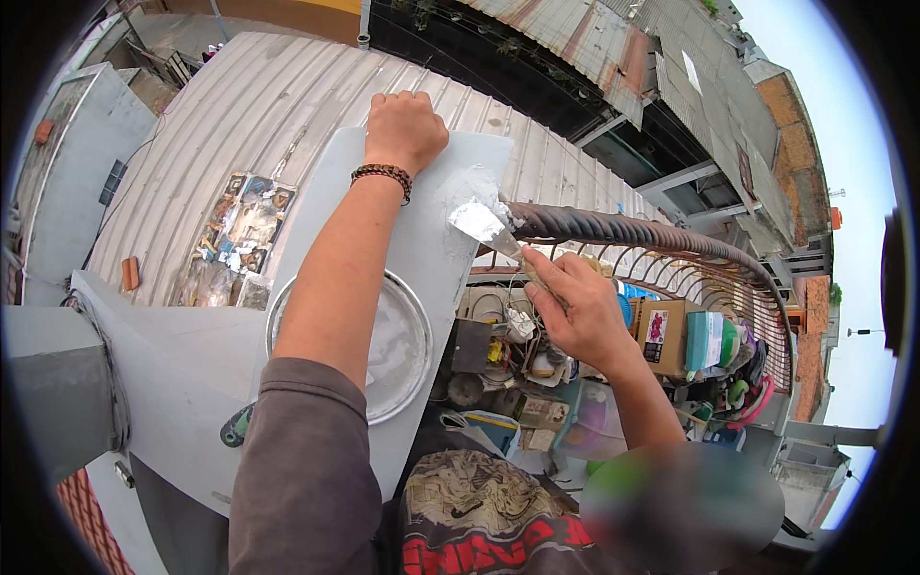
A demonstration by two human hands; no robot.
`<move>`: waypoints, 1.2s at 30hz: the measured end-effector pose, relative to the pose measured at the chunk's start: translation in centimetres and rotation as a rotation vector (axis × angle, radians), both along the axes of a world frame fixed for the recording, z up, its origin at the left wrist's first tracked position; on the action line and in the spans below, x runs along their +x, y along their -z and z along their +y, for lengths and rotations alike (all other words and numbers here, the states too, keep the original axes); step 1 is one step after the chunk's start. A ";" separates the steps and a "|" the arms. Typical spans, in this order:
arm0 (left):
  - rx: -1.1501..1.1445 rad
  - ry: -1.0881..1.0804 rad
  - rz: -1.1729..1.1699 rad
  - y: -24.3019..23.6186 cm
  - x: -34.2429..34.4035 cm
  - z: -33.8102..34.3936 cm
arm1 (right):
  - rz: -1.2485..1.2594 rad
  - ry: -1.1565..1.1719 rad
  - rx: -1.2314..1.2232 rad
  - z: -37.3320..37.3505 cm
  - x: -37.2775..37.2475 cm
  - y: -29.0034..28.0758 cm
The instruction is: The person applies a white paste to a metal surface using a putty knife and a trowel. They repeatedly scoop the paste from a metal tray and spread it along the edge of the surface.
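Note:
My right hand [582,311] is closed round the handle of a putty knife [508,246]. White paste [476,219] sits on its blade, which is at the right edge of a pale grey panel [450,153]. A patch of white paste is smeared on the panel beside the blade. My left hand [406,125] is a closed fist at the panel's far edge; whatever its fingers hold, if anything, is hidden. Under my left forearm stands a round metal-rimmed container [427,359] with whitish paste inside, partly covered by the arm. A dark green tool handle [236,425] pokes out beside my sleeve.
A dark, ribbed curved rail [613,222] with metal bars runs right from the panel. Below it lies clutter, including a cardboard box [663,335] and a clear plastic bin [589,422]. A corrugated metal roof [240,115] spreads beyond, with a brick [130,273] on it.

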State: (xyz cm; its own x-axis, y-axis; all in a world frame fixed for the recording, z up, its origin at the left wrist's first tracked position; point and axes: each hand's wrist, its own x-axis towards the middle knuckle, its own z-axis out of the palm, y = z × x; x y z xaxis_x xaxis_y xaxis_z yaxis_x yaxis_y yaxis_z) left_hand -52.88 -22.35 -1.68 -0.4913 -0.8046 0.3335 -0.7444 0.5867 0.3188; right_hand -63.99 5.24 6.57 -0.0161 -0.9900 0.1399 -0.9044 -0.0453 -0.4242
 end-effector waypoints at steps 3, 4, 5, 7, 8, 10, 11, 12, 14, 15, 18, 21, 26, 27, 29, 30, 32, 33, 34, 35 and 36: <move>-0.013 -0.008 -0.052 0.0 -0.1 -0.1 | 0.027 0.030 -0.078 -3.2 -1.0 1.2; -0.019 -0.015 -0.047 0.0 -0.1 -0.1 | 0.031 0.025 -0.065 -3.9 -0.8 1.5; -0.022 -0.016 -0.042 0.1 -0.1 -0.1 | 0.038 0.036 -0.069 -4.2 -0.4 1.5; -0.017 -0.017 -0.045 0.1 -0.1 0.0 | 0.136 0.022 -0.013 -4.1 0.6 0.7; -0.010 -0.020 -0.051 0.1 -0.1 -0.1 | 0.176 0.020 0.025 -3.6 1.2 -0.1; -0.004 -0.019 -0.061 0.1 -0.1 -0.1 | 0.196 -0.020 0.073 -2.7 1.6 -2.1; -0.002 -0.016 -0.065 0.0 -0.1 -0.1 | 0.192 0.011 0.108 -2.7 1.6 -2.7; -0.009 -0.010 -0.063 -0.1 0.0 -0.1 | 0.169 0.016 0.114 -2.8 1.5 -3.1; -0.013 -0.016 -0.048 -0.2 0.1 0.0 | 0.148 0.030 0.074 -3.6 1.2 -3.1; -0.007 -0.018 -0.045 -0.2 0.1 0.0 | 0.149 0.039 0.029 -4.2 1.0 -2.6; 0.004 -0.007 -0.011 -0.1 0.2 0.0 | 0.135 0.010 0.023 -4.3 0.9 -1.0; 0.004 0.007 -0.011 0.0 0.2 0.0 | 0.067 -0.035 0.093 -2.1 0.9 -1.2; -0.022 -0.020 -0.022 0.1 0.0 0.0 | 0.071 -0.036 0.052 -1.2 0.0 -1.8; -0.017 -0.024 -0.020 0.1 -0.1 0.0 | 0.085 -0.039 -0.006 -2.0 0.0 -0.9; -0.018 -0.018 -0.018 0.0 -0.1 0.0 | 0.079 -0.055 -0.030 -2.8 0.2 0.8; -0.012 -0.015 -0.022 0.0 0.0 0.0 | 0.058 -0.066 0.004 -2.7 0.3 1.6; -0.011 -0.011 -0.025 0.0 0.0 -0.1 | 0.058 -0.076 0.098 -1.4 0.6 2.1; -0.020 -0.006 -0.021 0.0 0.0 -0.1 | 0.059 -0.119 0.086 -0.5 0.6 1.9; -0.009 -0.007 -0.026 0.0 0.0 -0.1 | 0.070 -0.123 0.115 0.5 0.6 1.2; -0.012 -0.009 -0.026 0.0 0.0 -0.1 | 0.088 -0.118 0.169 1.0 0.5 0.5; -0.010 -0.009 -0.033 0.0 0.0 -0.1 | 0.071 -0.121 0.123 1.1 0.1 -0.5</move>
State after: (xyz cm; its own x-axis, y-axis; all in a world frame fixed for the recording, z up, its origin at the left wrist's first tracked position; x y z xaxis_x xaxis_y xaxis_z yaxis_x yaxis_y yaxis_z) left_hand -52.87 -22.46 -1.63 -0.4946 -0.8060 0.3253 -0.7600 0.5826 0.2881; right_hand -63.91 6.38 7.07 0.1098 -0.9939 0.0142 -0.9233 -0.1072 -0.3689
